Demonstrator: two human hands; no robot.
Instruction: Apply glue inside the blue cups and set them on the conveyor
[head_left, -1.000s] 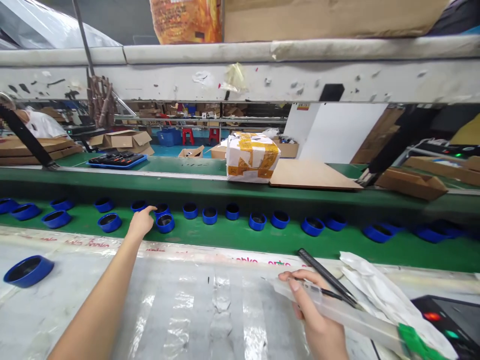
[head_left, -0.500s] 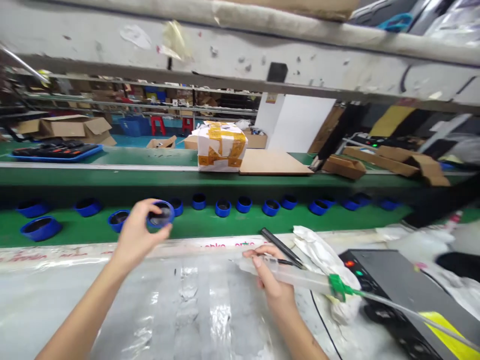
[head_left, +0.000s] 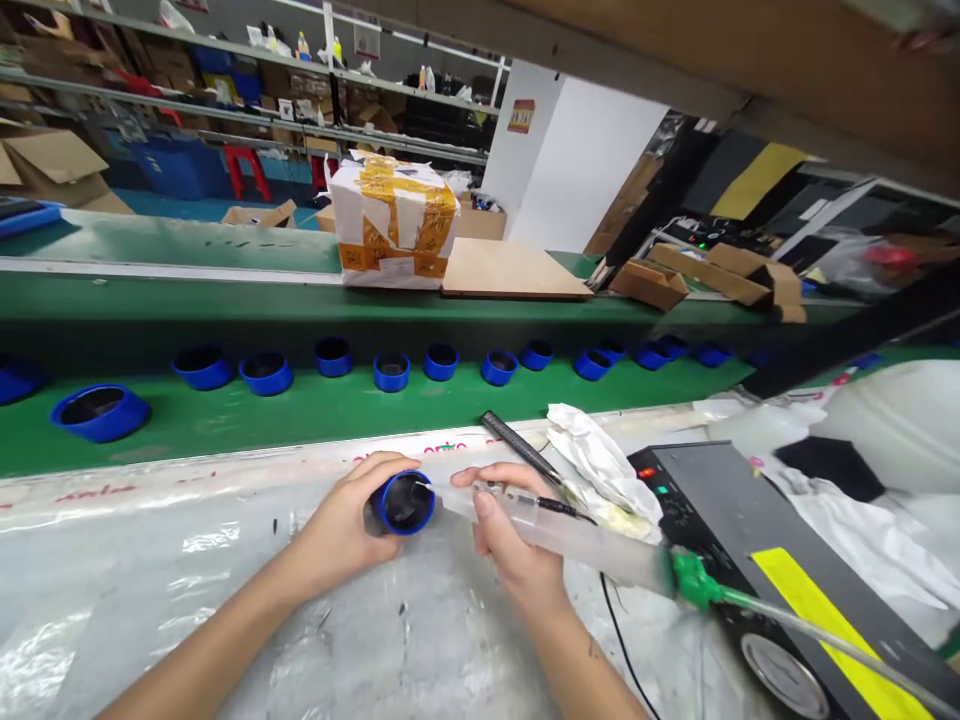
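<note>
My left hand [head_left: 349, 520] is closed around a blue ring-shaped cup [head_left: 406, 503] with a dark inside, tilted so that its opening faces right and toward me. In my right hand [head_left: 514, 530] lies a translucent dispensing syringe [head_left: 577, 545], gripped between thumb and fingers. Its thin needle tip reaches the cup's opening; whether it touches the inner wall I cannot tell. A green cap [head_left: 694, 578] with an air hose closes the syringe's back end. Both hands are above the plastic-covered bench [head_left: 360, 640].
Several blue cups [head_left: 266, 373] stand along the green conveyor belt [head_left: 322, 410] behind the bench. To the right are a black knife-like tool [head_left: 517, 445], crumpled white tissue [head_left: 600, 465] and a dark control box [head_left: 780, 540]. A taped carton [head_left: 394, 225] sits on the upper ledge.
My left hand has brought the blue cup from over the belt down and right, to the syringe tip. The syringe stays in my right hand. The camera view has tilted downward.
</note>
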